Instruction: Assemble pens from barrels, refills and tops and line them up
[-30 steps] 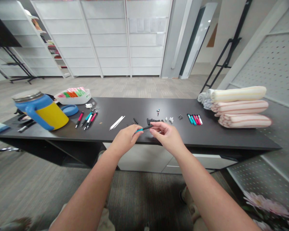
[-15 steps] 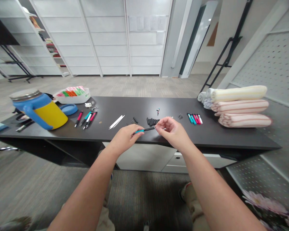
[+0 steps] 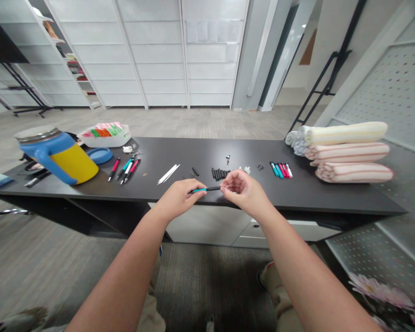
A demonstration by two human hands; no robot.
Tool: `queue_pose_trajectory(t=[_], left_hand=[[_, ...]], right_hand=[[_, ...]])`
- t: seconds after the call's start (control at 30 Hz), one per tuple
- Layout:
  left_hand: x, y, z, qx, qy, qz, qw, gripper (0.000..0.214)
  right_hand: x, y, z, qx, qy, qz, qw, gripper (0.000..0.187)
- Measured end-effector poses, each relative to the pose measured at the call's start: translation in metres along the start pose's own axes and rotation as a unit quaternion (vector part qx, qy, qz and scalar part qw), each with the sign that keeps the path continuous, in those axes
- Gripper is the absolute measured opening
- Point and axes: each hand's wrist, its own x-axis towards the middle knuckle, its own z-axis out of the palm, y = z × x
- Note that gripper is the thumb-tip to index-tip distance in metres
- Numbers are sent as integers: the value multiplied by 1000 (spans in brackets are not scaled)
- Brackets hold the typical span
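My left hand (image 3: 180, 197) pinches the teal end of a pen (image 3: 205, 189) with a black grip, held level above the front of the dark table (image 3: 200, 152). My right hand (image 3: 244, 189) is closed round the pen's black tip end. Behind the hands lie a row of black grip sleeves (image 3: 220, 174), white refill rods (image 3: 168, 174) and small white and metal parts (image 3: 245, 169).
Finished pens (image 3: 126, 169) lie at the left, more pens (image 3: 280, 170) at the right. A yellow and blue jug (image 3: 60, 156) lies on its side far left beside a blue lid (image 3: 98, 156) and a white tray (image 3: 105, 133). Rolled towels (image 3: 346, 152) are stacked at the right.
My right hand has closed from a loose open pose onto the pen's black end, and both hands have drawn slightly closer together.
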Motion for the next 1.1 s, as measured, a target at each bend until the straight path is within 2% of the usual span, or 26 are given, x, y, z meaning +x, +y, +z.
queue_pose_trajectory(t=[0.33, 0.6, 1.1], left_hand=[[0, 1, -1, -2, -5, 1, 1000, 19], [0, 3, -1, -3, -12, -22, 1000, 19], [0, -1, 2, 16, -12, -1, 1000, 16]], right_hand=[[2, 4, 4, -7, -7, -6, 1000, 26], [2, 5, 6, -16, -15, -6, 1000, 24], [1, 4, 7, -60, -23, 4, 998, 21]])
